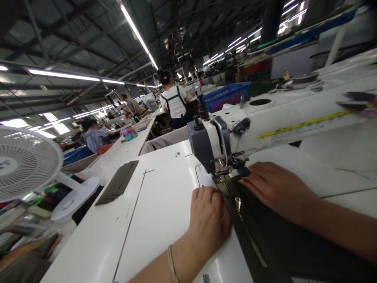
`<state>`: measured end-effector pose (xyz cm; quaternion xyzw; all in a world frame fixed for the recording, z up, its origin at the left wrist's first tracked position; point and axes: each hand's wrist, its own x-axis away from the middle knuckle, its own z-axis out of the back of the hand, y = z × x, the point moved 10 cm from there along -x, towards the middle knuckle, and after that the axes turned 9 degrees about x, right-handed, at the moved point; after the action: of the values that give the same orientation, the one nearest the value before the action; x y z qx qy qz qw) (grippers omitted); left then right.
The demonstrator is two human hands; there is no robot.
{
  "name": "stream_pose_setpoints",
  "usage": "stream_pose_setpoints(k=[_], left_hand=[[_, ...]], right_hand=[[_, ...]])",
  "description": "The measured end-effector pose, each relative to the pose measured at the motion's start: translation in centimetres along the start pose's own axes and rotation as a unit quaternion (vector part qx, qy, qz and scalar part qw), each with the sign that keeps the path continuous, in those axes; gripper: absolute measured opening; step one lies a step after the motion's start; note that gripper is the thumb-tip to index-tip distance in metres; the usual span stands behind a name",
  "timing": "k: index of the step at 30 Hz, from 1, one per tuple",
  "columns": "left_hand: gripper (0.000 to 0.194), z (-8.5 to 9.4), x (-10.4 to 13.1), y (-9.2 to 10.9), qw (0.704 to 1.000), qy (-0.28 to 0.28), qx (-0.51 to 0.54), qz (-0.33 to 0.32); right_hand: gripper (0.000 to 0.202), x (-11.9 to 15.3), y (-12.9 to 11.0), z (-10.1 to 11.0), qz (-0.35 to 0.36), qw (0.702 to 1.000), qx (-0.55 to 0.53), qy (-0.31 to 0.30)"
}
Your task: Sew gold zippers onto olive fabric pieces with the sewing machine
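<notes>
A dark olive fabric piece [277, 239] with a brass-toothed zipper [250, 236] lies under the presser foot of a white and grey sewing machine [203, 141]. The zipper's metal pull [238, 202] points up toward the needle area. My left hand [207, 214], with a band around its wrist, has curled fingers on the fabric's left edge, just in front of the foot. From the right, my right hand [273, 188] reaches over the cloth, thumb and fingers together on it close beside the foot. Its fingertips are partly hidden.
A stack of dark cut fabric pieces [119, 182] lies on the white tabletop [165, 196] at left. A white fan [29, 165] stands beyond the table's left edge. Scissors [356, 101] and a yellow tape [306, 124] are on the machine arm. Several people work farther back.
</notes>
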<state>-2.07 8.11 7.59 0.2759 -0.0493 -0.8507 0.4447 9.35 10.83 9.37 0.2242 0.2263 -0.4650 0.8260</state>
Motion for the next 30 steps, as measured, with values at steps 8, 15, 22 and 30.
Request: stream_pose_setpoints(k=[8, 15, 22, 30], left_hand=[[0.038, -0.2, 0.1, 0.5, 0.995, 0.012, 0.053, -0.084], [0.027, -1.0, -0.4, 1.5, 0.987, -0.017, 0.037, -0.157], [0.026, -0.8, -0.6, 1.9, 0.987, -0.005, 0.038, -0.154], [0.028, -0.8, -0.9, 1.6, 0.990, -0.017, 0.033, -0.133]], right_hand=[[0.038, 1.6, -4.2, -1.8, 0.072, 0.993, -0.086, 0.047], [0.039, 1.2, -3.9, -1.0, 0.102, 0.990, -0.086, 0.054], [0.039, 1.2, -4.0, -1.4, 0.127, 0.986, -0.097, 0.045], [0.039, 1.3, -4.1, -1.9, 0.121, 0.989, -0.083, 0.031]])
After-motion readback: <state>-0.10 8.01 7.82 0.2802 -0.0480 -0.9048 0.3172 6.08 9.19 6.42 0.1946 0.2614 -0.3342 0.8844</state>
